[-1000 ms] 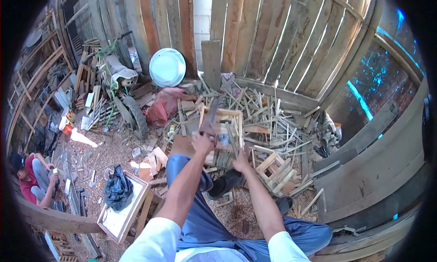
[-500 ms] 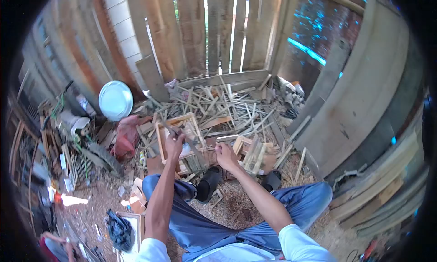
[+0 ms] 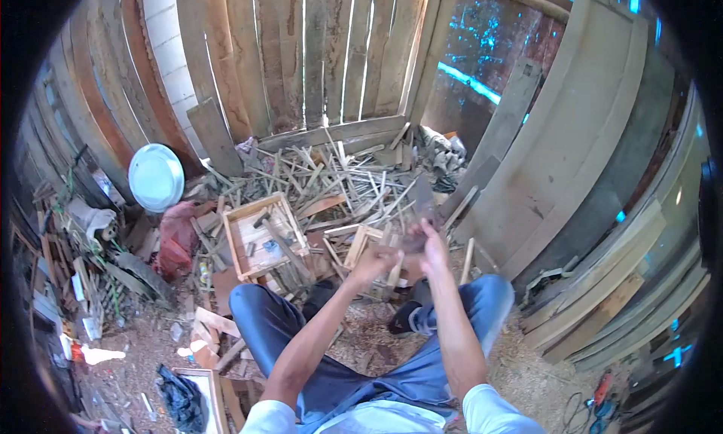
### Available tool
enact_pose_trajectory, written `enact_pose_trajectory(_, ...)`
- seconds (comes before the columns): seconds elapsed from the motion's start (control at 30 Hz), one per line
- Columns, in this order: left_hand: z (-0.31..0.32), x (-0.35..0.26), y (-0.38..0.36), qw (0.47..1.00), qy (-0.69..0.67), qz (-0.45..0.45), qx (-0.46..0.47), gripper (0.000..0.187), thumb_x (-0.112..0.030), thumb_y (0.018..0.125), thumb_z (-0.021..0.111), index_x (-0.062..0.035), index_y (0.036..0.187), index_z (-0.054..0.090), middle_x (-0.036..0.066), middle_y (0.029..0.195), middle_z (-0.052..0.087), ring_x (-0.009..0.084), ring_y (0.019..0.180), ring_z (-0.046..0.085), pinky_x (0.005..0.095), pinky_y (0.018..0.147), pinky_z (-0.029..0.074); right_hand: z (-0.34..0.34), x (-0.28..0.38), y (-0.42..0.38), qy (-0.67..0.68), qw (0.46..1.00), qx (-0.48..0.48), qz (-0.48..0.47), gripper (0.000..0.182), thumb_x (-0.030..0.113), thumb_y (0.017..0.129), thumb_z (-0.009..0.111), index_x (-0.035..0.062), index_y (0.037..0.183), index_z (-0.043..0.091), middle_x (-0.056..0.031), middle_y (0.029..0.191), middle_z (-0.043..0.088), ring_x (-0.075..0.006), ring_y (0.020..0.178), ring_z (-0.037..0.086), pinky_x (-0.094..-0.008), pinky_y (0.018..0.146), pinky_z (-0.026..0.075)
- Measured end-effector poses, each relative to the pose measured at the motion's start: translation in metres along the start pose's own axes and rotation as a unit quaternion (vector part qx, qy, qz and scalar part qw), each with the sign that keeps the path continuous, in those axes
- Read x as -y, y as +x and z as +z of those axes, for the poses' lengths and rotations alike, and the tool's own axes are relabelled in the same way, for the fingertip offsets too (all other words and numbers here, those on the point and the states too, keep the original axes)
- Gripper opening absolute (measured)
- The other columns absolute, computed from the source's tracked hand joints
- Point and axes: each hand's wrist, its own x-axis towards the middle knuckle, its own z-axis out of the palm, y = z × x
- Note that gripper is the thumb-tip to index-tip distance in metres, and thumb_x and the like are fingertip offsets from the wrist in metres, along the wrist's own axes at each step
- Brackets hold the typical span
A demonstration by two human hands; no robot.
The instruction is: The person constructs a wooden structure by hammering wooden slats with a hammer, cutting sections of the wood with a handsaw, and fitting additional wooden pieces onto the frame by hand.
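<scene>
My right hand (image 3: 433,249) is raised over my right knee, its fingers closed around a broad, dark, blade-like tool (image 3: 424,199) that points up and away. Motion blur hides the tool's exact kind. Close beside it on the left is my left hand (image 3: 376,264), fingers curled; what they hold, if anything, is blurred. Beyond my left knee sits a shallow wooden box (image 3: 232,242). A hammer-like tool (image 3: 280,246) lies across it. A smaller wooden frame (image 3: 361,242) rests behind my left hand.
Scrap sticks (image 3: 354,181) are heaped against the plank wall (image 3: 279,57). A pale blue basin (image 3: 156,178) and a red plastic bag (image 3: 178,238) are at the left. Large boards (image 3: 557,132) lean at the right, above stacked planks (image 3: 602,283). Shavings cover the floor (image 3: 361,343).
My left hand has left the wooden box and moved right. My right hand has risen rightward and now grips the dark blade-like tool. The view has turned slightly right.
</scene>
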Motion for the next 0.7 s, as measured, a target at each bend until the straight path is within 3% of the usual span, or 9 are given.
enact_pose_trajectory(0.07,0.015,0.033,0.018,0.996,0.062,-0.039,-0.044,0.068,-0.04,0.09,0.067,0.0058,0.135,0.045,0.019,0.125,0.059,0.0262,0.108,0.061,0.0364,0.093,0.049,-0.03,0.035,-0.009,-0.14,0.986,0.017,-0.09,0.015,0.023,0.096,0.062,0.0085,0.093,0.057,0.0014,0.07,0.054,-0.0104,0.063,0.052,-0.0268,0.06,0.046)
enact_pose_trajectory(0.13,0.033,0.068,0.037,0.985,0.124,-0.084,-0.083,0.081,-0.046,0.084,0.073,0.0072,0.137,0.042,0.023,0.128,0.056,0.0306,0.111,0.06,0.0376,0.094,0.048,-0.037,0.07,-0.034,-0.151,0.985,-0.04,-0.078,0.016,0.021,0.097,0.06,0.0081,0.089,0.056,0.005,0.061,0.041,-0.0086,0.051,0.041,-0.0265,0.05,0.039)
enact_pose_trajectory(0.2,0.043,0.093,0.052,0.883,0.394,-0.081,-0.241,0.092,-0.05,0.082,0.072,0.007,0.142,0.032,0.033,0.141,0.037,0.0394,0.127,0.045,0.0433,0.104,0.038,-0.029,0.094,-0.058,-0.116,0.99,-0.05,-0.067,0.024,0.025,0.097,0.061,0.011,0.081,0.05,0.0061,0.058,0.038,-0.0072,0.049,0.038,-0.0267,0.048,0.037)
enact_pose_trajectory(0.23,0.04,0.089,0.053,0.9,0.375,-0.102,-0.198,0.1,-0.057,0.08,0.069,0.0065,0.145,0.026,0.035,0.146,0.024,0.0426,0.134,0.032,0.0482,0.11,0.03,-0.024,0.099,-0.064,-0.113,0.99,-0.067,-0.057,0.027,0.027,0.097,0.062,0.0121,0.079,0.048,0.0062,0.057,0.038,-0.007,0.049,0.038,-0.0269,0.048,0.037)
enact_pose_trajectory(0.33,0.045,0.107,0.066,0.866,0.425,-0.071,-0.254,0.104,-0.062,0.076,0.069,0.006,0.143,0.029,0.033,0.141,0.032,0.0409,0.13,0.036,0.0515,0.109,0.03,-0.016,0.088,-0.065,-0.114,0.988,-0.089,-0.055,0.034,0.031,0.096,0.063,0.014,0.074,0.043,0.0065,0.057,0.037,-0.0066,0.048,0.037,-0.0268,0.047,0.037)
enact_pose_trajectory(0.43,0.049,0.13,0.075,0.835,0.479,-0.059,-0.263,0.108,-0.062,0.072,0.071,0.006,0.144,0.028,0.031,0.138,0.035,0.0398,0.129,0.039,0.0514,0.108,0.031,-0.019,0.065,-0.056,-0.143,0.984,-0.05,-0.093,0.025,0.029,0.095,0.064,0.0101,0.083,0.052,0.0066,0.057,0.036,-0.006,0.048,0.037,-0.0253,0.046,0.037)
enact_pose_trajectory(0.57,0.045,0.118,0.081,0.871,0.431,-0.102,-0.211,0.108,-0.055,0.07,0.076,0.0037,0.145,0.024,0.028,0.136,0.038,0.0386,0.125,0.043,0.0511,0.106,0.033,-0.022,0.04,-0.056,-0.192,0.979,-0.046,-0.047,0.03,0.026,0.095,0.062,0.0127,0.073,0.046,0.0063,0.056,0.036,-0.0061,0.047,0.035,-0.0264,0.045,0.036)
enact_pose_trajectory(0.67,0.041,0.109,0.074,0.895,0.372,-0.123,-0.214,0.111,-0.049,0.065,0.081,0.0001,0.145,0.022,0.025,0.135,0.04,0.0382,0.122,0.047,0.0506,0.104,0.035,-0.035,0.028,-0.051,-0.223,0.975,-0.011,-0.005,0.016,0.017,0.094,0.061,0.0016,0.093,0.058,0.0065,0.058,0.038,-0.0053,0.046,0.036,-0.0239,0.043,0.035)
enact_pose_trajectory(0.7,0.04,0.105,0.069,0.895,0.376,-0.137,-0.199,0.112,-0.047,0.062,0.083,-0.0016,0.144,0.023,0.024,0.135,0.041,0.0384,0.122,0.047,0.0503,0.104,0.036,-0.035,0.026,-0.052,-0.227,0.974,-0.017,-0.004,0.015,0.015,0.093,0.061,0.0011,0.088,0.058,0.0055,0.057,0.042,-0.0053,0.044,0.037,-0.0241,0.041,0.033)
